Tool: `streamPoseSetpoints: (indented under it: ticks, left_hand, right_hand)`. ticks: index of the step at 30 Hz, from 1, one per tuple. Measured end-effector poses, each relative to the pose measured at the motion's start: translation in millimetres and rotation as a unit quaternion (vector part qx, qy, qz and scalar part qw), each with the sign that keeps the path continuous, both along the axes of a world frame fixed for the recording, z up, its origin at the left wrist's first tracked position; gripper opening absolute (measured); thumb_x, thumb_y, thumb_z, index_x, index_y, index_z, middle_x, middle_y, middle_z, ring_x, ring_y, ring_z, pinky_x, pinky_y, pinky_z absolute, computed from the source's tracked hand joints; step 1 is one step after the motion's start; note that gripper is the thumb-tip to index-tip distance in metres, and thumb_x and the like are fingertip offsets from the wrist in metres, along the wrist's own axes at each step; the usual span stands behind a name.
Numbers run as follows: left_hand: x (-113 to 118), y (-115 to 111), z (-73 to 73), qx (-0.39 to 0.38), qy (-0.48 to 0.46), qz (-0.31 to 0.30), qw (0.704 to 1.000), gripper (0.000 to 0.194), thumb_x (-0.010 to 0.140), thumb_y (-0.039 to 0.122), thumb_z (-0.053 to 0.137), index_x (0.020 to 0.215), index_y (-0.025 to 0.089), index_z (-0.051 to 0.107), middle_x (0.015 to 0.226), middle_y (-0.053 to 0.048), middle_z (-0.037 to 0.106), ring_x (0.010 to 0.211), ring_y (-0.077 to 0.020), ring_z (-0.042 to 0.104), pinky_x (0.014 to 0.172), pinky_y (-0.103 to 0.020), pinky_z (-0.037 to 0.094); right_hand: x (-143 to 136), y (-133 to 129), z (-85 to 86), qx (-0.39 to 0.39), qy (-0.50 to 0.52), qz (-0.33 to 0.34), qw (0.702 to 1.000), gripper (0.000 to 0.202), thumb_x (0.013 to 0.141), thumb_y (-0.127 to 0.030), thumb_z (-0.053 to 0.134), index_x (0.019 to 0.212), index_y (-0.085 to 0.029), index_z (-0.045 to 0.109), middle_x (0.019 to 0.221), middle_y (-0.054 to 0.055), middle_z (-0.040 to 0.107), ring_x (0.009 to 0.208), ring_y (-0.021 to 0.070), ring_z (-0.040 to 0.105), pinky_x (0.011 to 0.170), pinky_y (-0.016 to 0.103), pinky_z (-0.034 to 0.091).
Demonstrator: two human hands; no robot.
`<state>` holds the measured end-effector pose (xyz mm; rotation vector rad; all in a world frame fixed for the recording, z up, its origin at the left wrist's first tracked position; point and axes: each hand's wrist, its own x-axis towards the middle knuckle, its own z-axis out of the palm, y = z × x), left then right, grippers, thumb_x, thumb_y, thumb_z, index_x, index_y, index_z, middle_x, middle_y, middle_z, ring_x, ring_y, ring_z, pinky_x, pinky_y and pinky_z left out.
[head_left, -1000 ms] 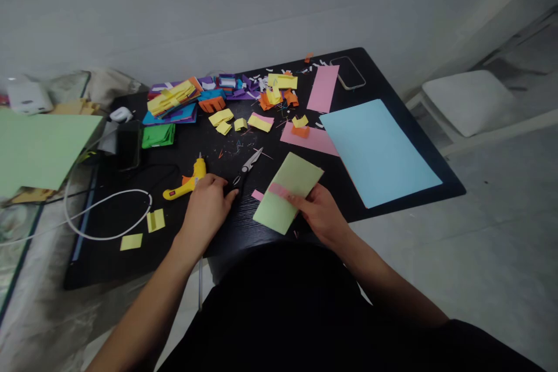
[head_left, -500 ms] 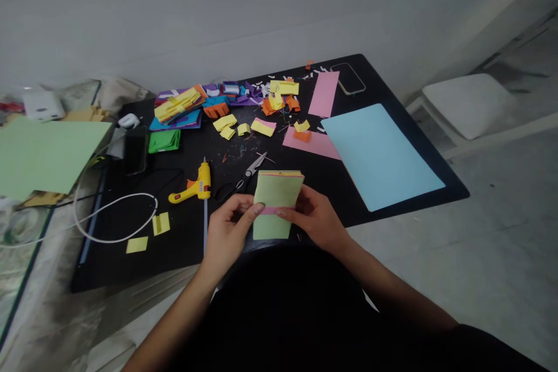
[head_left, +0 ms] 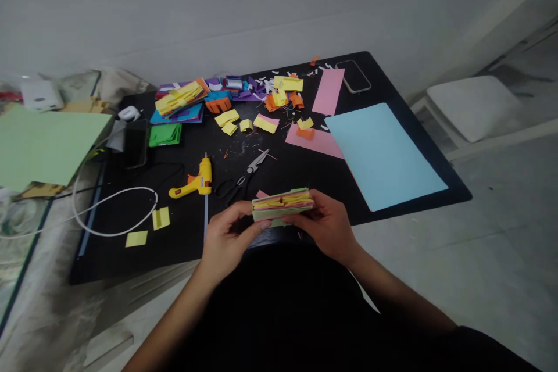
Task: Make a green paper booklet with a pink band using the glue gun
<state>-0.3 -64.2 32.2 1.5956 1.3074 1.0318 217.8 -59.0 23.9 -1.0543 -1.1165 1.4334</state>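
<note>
Both hands grip a small folded paper wallet [head_left: 282,203] with a pale green outside and yellow and pink layers inside. Its layered top edge is tipped up toward my eyes. My left hand [head_left: 229,231] pinches the left end, thumb on the near face. At the right end, my right hand [head_left: 325,224] has its thumb along the near face and its fingers behind, partly hidden. Just beyond the wallet lie scissors [head_left: 246,175] with dark handles, blades slightly apart. A yellow glue gun [head_left: 198,180] rests on the table to their left.
On the black table [head_left: 183,250] lie a light blue sheet [head_left: 386,154], pink paper pieces [head_left: 328,92], colourful paper scraps and folded bundles along the back, and two phones. A white cable [head_left: 115,233] loops at the left near small yellow papers [head_left: 160,218]. A white chair [head_left: 473,106] stands right.
The wallet has been tilted, so its layered edge now shows where its green face with a pink band showed before. Both hands still hold it. The view has shifted slightly.
</note>
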Motion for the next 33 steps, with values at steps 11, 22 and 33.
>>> streamPoseSetpoints:
  ticks: [11,22,33]
  left_hand:
    - [1,0,-0.8,0.106,-0.020,-0.031,0.994,0.014,0.089,0.018,0.080,0.102,0.022,0.076,0.094,0.000,0.082,0.081,-0.0138,0.077,0.075,-0.022,0.062]
    - [-2,7,12.7,0.151,-0.059,-0.148,0.976,0.014,0.096,0.029,0.076,0.103,0.017,0.075,0.093,-0.009,0.078,0.087,-0.0194,0.077,0.077,-0.029,0.063]
    - [-1,5,13.5,0.189,-0.093,-0.149,0.966,0.012,0.098,0.029,0.073,0.102,0.019,0.077,0.097,-0.009,0.079,0.091,-0.0200,0.077,0.081,-0.033,0.064]
  right_hand:
    - [3,-3,5.3,0.087,-0.077,0.002,0.993,0.014,0.084,-0.024,0.087,0.094,-0.027,0.077,0.093,-0.002,0.085,0.084,0.0180,0.081,0.077,0.028,0.065]
    - [8,-7,5.7,0.190,-0.089,0.039,0.977,0.023,0.090,-0.015,0.082,0.107,-0.030,0.079,0.105,-0.002,0.084,0.100,0.0180,0.081,0.091,0.031,0.064]
    - [11,-6,4.9,0.282,-0.077,0.061,0.955,0.033,0.089,-0.016,0.084,0.119,-0.025,0.076,0.115,0.006,0.081,0.108,0.0212,0.078,0.096,0.036,0.063]
